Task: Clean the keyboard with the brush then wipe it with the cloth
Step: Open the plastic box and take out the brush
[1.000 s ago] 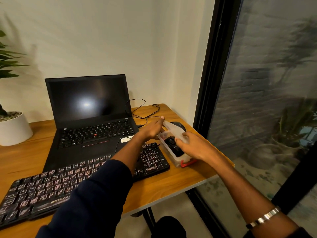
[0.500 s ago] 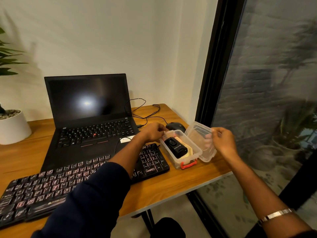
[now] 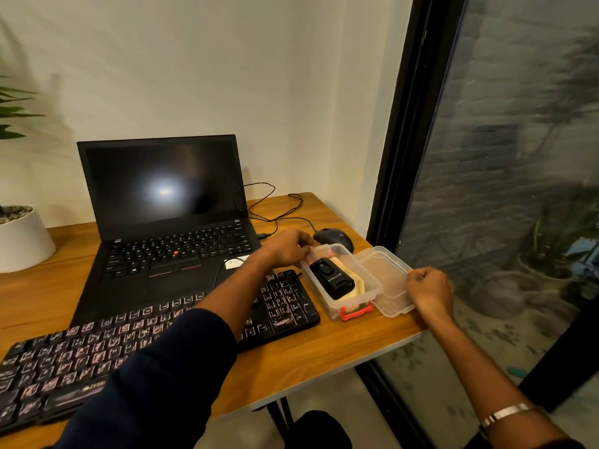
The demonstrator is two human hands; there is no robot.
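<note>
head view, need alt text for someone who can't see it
A person's left hand grips the rim of an open clear box holding a black brush on a cloth, while the right hand holds the lid on the wooden desk beside it. A black keyboard lies before a laptop.

Clear plastic box [image 3: 337, 306], wooden desk [image 3: 308, 351]

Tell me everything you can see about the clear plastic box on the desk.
The clear plastic box is small, rectangular and open, with a red latch at its near end. It stands on the wooden desk between the keyboard and its lid. Inside lie a black device and something yellowish. The left hand holds its far rim.
</note>
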